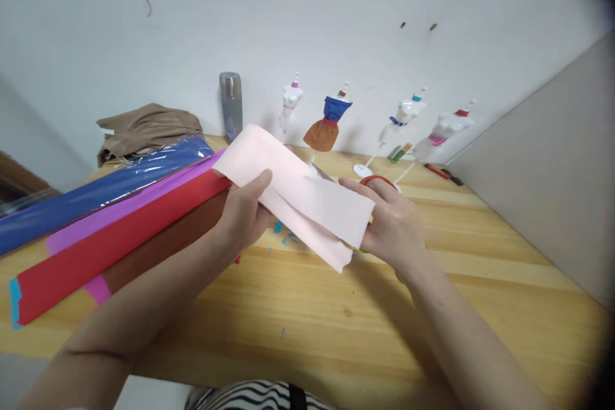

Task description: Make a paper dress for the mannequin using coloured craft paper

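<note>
A folded pale pink-white sheet of paper (288, 173) is held up above the table, partly slit along its length toward the right. My left hand (247, 208) pinches it near its left part, thumb on top. At its right end, my right hand (394, 221) is closed round scissors with red and yellow handles (379, 179). A blade shows at the paper's upper edge, and the rest of the scissors is hidden behind the sheet and my fingers.
Several small white dress forms (331, 115) stand along the wall, one in a blue top and brown skirt. Red (120, 243), blue, purple and brown paper lies left. A thermos (231, 106), brown cloth (148, 131), glue stick (401, 152) and red-black marker (444, 174) sit behind. Blue scraps lie midway.
</note>
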Tool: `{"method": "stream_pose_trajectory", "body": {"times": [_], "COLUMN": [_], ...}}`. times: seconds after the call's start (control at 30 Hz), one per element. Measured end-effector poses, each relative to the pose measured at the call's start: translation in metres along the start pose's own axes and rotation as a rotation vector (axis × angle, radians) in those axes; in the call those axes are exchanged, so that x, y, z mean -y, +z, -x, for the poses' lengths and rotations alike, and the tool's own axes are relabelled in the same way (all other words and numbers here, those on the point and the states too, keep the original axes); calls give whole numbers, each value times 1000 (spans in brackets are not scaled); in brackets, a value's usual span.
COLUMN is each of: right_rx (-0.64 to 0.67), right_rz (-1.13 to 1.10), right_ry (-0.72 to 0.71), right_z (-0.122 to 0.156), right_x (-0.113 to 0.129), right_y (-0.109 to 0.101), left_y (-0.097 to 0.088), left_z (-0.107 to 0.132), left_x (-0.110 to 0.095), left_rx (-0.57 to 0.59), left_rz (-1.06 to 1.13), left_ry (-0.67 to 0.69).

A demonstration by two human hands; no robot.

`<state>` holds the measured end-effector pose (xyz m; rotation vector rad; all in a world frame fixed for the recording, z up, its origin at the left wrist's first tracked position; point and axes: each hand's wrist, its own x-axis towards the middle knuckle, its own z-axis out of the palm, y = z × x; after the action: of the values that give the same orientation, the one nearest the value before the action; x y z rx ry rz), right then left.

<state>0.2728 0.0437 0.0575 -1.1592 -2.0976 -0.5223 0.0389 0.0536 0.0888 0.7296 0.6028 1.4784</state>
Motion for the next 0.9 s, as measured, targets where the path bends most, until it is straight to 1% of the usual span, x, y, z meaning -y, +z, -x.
{"method": "stream_pose_trajectory", "body": {"times": [0.07, 0.23, 0.33, 0.5, 0.6, 0.77, 0.9], "right_rx": [0, 74, 63, 49, 27, 75, 59], "right_rz": [-11, -65, -70, -62, -76, -73, -53], "right_ry": [5, 40, 45, 41, 34, 72, 67], "right_z": [0, -1, 0, 2, 3, 2, 2], "right_x": [0, 5, 8, 9, 10, 17, 20], "right_y": [-1, -2, 0, 5, 8, 11, 13], "left_y": [1, 2, 3, 2, 1, 2, 4], "left_z": [1, 4, 5, 5, 6, 10, 13], "left_x": [1, 2, 3, 7, 8, 6, 3], "left_rx": [1, -2, 14, 0, 31, 81, 64], "left_rz": [4, 3, 20, 40, 57, 99, 121], "left_ry": [-18, -48, -40, -20, -24, -23, -44]}}
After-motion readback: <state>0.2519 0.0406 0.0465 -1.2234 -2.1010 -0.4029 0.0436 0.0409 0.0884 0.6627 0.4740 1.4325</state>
